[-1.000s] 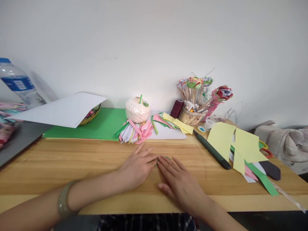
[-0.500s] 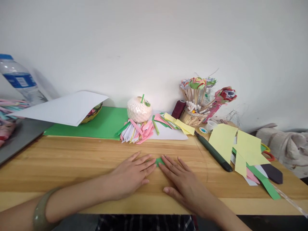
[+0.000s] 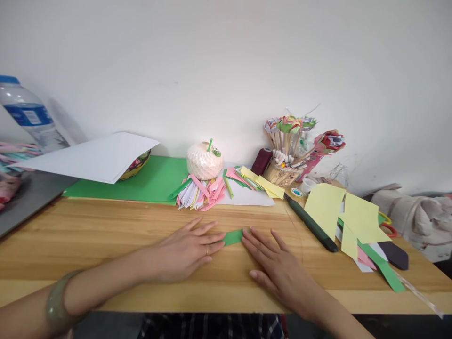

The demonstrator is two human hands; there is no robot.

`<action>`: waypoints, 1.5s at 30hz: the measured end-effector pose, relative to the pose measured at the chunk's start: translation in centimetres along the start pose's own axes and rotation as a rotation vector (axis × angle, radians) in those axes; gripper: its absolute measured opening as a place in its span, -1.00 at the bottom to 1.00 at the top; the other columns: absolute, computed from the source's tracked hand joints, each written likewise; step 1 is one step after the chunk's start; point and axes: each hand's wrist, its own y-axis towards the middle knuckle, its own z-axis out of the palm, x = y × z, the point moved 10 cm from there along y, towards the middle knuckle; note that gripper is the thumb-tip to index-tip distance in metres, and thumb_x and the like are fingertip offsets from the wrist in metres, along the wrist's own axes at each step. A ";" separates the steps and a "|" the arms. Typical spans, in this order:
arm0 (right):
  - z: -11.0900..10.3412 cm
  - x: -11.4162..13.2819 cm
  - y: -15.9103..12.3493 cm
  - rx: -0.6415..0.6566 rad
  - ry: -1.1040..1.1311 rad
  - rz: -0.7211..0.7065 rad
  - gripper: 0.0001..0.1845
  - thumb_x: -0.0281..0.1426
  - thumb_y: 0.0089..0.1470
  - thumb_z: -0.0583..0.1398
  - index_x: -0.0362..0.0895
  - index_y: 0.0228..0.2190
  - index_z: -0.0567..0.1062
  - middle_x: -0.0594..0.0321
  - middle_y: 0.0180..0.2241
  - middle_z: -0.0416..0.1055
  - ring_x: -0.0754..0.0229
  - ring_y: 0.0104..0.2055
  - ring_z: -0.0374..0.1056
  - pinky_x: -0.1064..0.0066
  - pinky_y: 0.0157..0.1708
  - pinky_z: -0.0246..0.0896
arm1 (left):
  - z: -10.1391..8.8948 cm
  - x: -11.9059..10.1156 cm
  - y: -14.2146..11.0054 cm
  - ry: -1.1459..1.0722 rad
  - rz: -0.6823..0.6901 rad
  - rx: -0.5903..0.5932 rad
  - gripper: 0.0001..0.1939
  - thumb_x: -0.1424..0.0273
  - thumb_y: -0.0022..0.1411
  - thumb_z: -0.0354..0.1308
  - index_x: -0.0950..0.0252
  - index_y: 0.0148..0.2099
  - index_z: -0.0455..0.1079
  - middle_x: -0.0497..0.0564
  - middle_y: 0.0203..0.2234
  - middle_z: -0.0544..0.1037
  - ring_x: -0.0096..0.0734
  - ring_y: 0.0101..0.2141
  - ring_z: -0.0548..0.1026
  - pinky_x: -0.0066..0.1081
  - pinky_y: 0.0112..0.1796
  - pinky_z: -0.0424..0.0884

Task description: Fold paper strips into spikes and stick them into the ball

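A small green paper strip [image 3: 233, 237] lies flat on the wooden table [image 3: 116, 230] between my two hands. My left hand [image 3: 190, 249] rests with fingers outstretched, its fingertips over the strip's left end. On the other side, my right hand [image 3: 277, 263] lies flat, fingers spread a little, its fingertips at the strip's right end. Both ends are partly hidden under the fingers. Beyond the hands sits a bundle of folded pink, white and green paper pieces [image 3: 201, 193], in front of a white textured ball-shaped ornament [image 3: 204, 162].
To the right lie a dark green pen-like tool [image 3: 312, 223], yellow paper sheets [image 3: 363, 216] and a green strip [image 3: 390, 273]. Paper flowers [image 3: 291, 124] stand in a basket [image 3: 282, 173] by a maroon thread spool [image 3: 262, 161]. White paper [image 3: 95, 157] and a water bottle [image 3: 30, 113] are at left.
My hands have moved apart, the left one leftward and the right one slightly rightward. More of the green paper strip shows between them.
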 end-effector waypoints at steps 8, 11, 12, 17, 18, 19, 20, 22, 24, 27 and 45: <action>-0.5 3.2 1.8 -0.070 -0.046 -0.044 -0.19 0.00 0.20 -0.05 -0.28 0.26 -0.07 -0.01 0.27 -0.12 0.00 0.32 -0.23 -0.03 0.24 -0.21 | 0.2 -0.6 0.3 0.086 0.036 0.010 -0.55 0.36 0.40 -0.16 0.23 0.30 0.02 0.01 0.25 0.11 -0.24 0.26 -0.02 -0.16 0.22 -0.20; 0.5 4.4 2.7 0.007 0.012 -0.090 -0.17 0.03 0.20 -0.09 -0.34 0.24 -0.04 -0.03 0.27 -0.15 0.02 0.32 -0.20 0.03 0.25 -0.19 | 0.4 -0.4 0.4 0.133 0.026 0.013 -0.57 0.35 0.40 -0.14 0.27 0.27 0.09 0.03 0.23 0.16 -0.19 0.26 -0.01 -0.15 0.21 -0.17; 0.7 4.1 2.7 0.021 0.016 -0.073 -0.20 0.01 0.22 -0.10 -0.33 0.24 -0.03 -0.02 0.27 -0.14 0.03 0.32 -0.19 0.04 0.25 -0.19 | 0.5 -0.4 0.4 0.145 0.023 0.018 -0.57 0.35 0.40 -0.13 0.27 0.27 0.09 0.03 0.23 0.15 -0.16 0.26 -0.01 -0.14 0.21 -0.16; 0.1 1.5 1.0 -0.040 -0.015 -0.008 -0.41 -0.16 0.28 -0.07 -0.15 0.24 0.03 0.11 0.26 -0.01 0.08 0.30 -0.12 0.01 0.25 -0.24 | 0.4 -0.3 0.3 0.178 0.032 -0.025 -0.56 0.33 0.39 -0.11 0.22 0.28 0.07 -0.05 0.23 0.16 -0.13 0.25 0.01 -0.10 0.22 -0.26; -0.2 1.2 0.6 -0.056 -0.024 -0.006 -0.43 -0.18 0.28 -0.06 -0.12 0.24 0.04 0.13 0.25 0.02 0.08 0.30 -0.12 -0.01 0.24 -0.24 | 0.3 -0.4 0.2 0.186 0.041 -0.044 -0.56 0.33 0.38 -0.11 0.22 0.28 0.08 -0.05 0.22 0.19 -0.14 0.24 0.02 -0.09 0.22 -0.29; -0.4 0.9 0.3 -0.068 -0.036 -0.006 -0.45 -0.20 0.28 -0.05 -0.09 0.24 0.05 0.16 0.24 0.05 0.07 0.30 -0.11 -0.04 0.24 -0.24 | 0.3 -0.4 0.2 0.193 0.052 -0.068 -0.56 0.34 0.38 -0.10 0.23 0.27 0.10 -0.04 0.20 0.21 -0.15 0.24 0.04 -0.09 0.22 -0.31; -0.6 0.8 0.2 -0.076 -0.049 -0.006 -0.46 -0.21 0.28 -0.05 -0.08 0.23 0.06 0.18 0.23 0.08 0.05 0.30 -0.11 -0.07 0.22 -0.22 | 0.2 -0.6 0.1 0.201 0.064 -0.098 -0.57 0.34 0.37 -0.09 0.24 0.25 0.14 -0.03 0.18 0.25 -0.15 0.23 0.06 -0.08 0.22 -0.32; -0.9 0.7 0.1 -0.098 -0.078 -0.013 -0.49 -0.24 0.27 -0.03 -0.08 0.21 0.13 0.18 0.20 0.15 0.00 0.28 -0.05 -0.12 0.20 -0.17 | -0.1 -0.8 0.0 0.222 0.088 -0.167 -0.61 0.35 0.36 -0.07 0.27 0.20 0.21 0.00 0.14 0.33 -0.14 0.21 0.12 -0.07 0.21 -0.27; -1.5 0.9 0.3 -0.162 -0.097 -0.032 -0.56 -0.30 0.27 -0.01 -0.10 0.15 0.24 0.16 0.14 0.27 0.00 0.21 0.10 -0.10 0.17 -0.08 | -0.5 -1.2 -0.1 0.255 0.112 -0.250 -0.66 0.36 0.36 -0.06 0.29 0.13 0.30 0.04 0.07 0.40 -0.13 0.16 0.22 -0.05 0.19 -0.17; -2.6 1.3 1.0 -0.277 -0.100 -0.096 -0.66 -0.43 0.27 -0.02 -0.16 0.01 0.38 0.11 -0.01 0.43 0.06 0.04 0.30 0.09 0.06 0.16 | -1.4 -2.1 0.4 0.326 0.152 -0.365 -0.75 0.44 0.36 -0.06 0.31 -0.04 0.42 0.07 -0.10 0.53 -0.16 0.02 0.36 -0.09 0.12 0.05; -2.6 -0.3 5.0 -0.137 -0.005 -0.074 -0.80 -0.47 0.24 0.02 -0.18 -0.34 0.43 0.15 -0.33 0.38 0.16 -0.28 0.27 0.37 -0.27 0.18 | -2.3 1.3 3.9 0.070 -0.241 -0.328 -0.80 0.42 0.26 0.07 0.33 -0.40 0.45 0.02 -0.49 0.51 -0.27 -0.36 0.43 -0.36 -0.36 0.29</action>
